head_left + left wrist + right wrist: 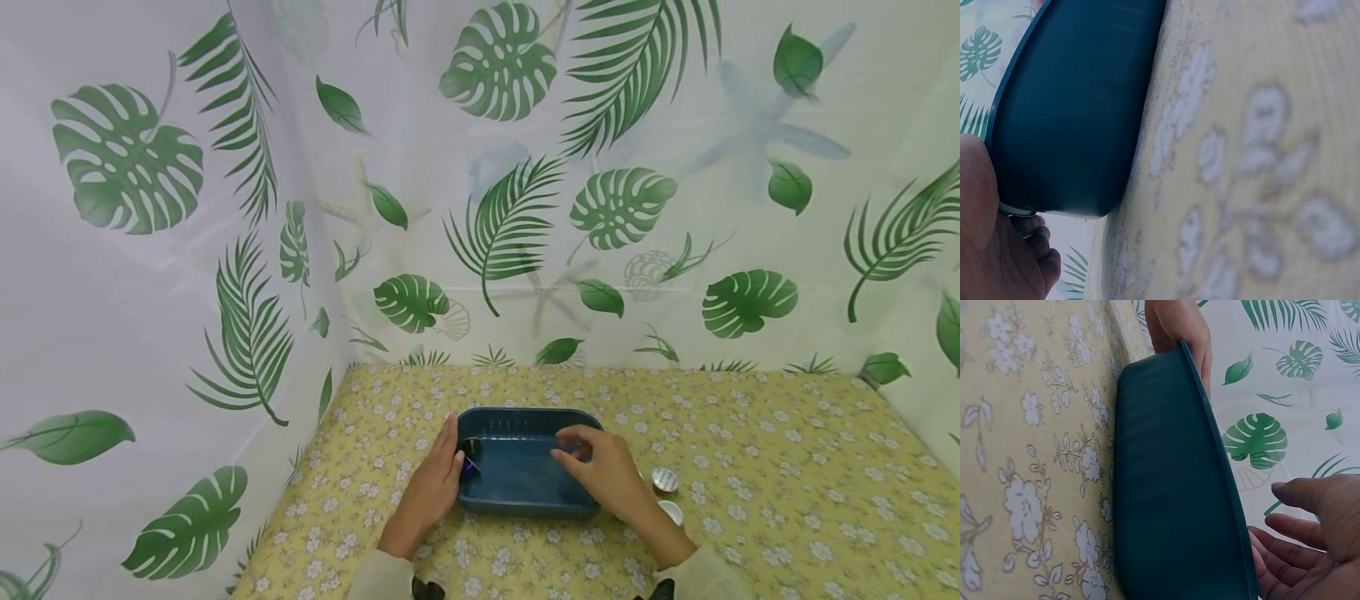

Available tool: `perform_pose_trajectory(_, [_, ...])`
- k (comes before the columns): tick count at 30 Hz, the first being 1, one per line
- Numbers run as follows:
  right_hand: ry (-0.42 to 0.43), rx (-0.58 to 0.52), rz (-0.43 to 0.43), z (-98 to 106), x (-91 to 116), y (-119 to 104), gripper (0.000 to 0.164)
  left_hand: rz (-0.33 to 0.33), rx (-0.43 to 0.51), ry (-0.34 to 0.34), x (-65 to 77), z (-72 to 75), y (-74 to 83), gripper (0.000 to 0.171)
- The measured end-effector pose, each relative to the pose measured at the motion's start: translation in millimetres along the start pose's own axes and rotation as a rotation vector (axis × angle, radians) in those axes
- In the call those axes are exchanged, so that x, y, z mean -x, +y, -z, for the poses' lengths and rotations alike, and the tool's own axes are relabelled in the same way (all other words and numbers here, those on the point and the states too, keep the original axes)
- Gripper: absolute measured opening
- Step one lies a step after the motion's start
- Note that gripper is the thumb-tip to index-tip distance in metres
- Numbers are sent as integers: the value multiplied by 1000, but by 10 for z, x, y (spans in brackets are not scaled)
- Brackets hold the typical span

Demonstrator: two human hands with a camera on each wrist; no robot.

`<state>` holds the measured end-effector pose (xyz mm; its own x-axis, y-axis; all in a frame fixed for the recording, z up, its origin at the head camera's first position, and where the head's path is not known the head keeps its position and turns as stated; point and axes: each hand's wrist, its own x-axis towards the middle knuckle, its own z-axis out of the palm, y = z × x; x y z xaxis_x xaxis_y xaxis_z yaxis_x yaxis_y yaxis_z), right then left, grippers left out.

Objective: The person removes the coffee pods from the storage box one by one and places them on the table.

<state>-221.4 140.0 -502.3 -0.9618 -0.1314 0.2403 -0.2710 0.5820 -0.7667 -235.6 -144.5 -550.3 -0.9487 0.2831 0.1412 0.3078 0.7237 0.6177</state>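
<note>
While the left hand [433, 477] grips the blue tray [525, 507] by its 9 o'clock end, thumb within the wall, the right hand [609, 471] is over the 3 o'clock end — fingers bent, thumb spread apart, nothing seen between. The tray's long axis runs 9 to 3. Two small tubs [664, 480] on the bench [780, 500] lie at 4 o'clock from the right hand — the nearer one.

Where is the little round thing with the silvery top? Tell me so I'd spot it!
On the yellow flowered cloth, find the big blue tray. Look right of it, past the person's right hand, for the small silvery-topped thing. It sits farther from the person than its white-topped neighbour, and brown shows under its top.
</note>
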Motion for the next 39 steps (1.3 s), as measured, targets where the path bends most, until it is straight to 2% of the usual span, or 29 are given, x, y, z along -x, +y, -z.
perform_pose_trajectory(6, [-11, -11, -12, -82, 13, 4, 25, 27, -10, -12, 50, -37, -29, 61])
perform_pose_trajectory(12, [-7, -2, -1, -145, 15, 6, 26, 15, -9, -1, 64, -46, -24, 60])
perform_pose_trajectory(20, [2, 12, 34, -225, -39, -14, 27, 13, -22, 4, 27, -31, -22, 60])
perform_pose_trajectory(39, [-46, -14, 30, -368, -149, -176, 26, 5, -12, 13, -26, -20, -13, 59])
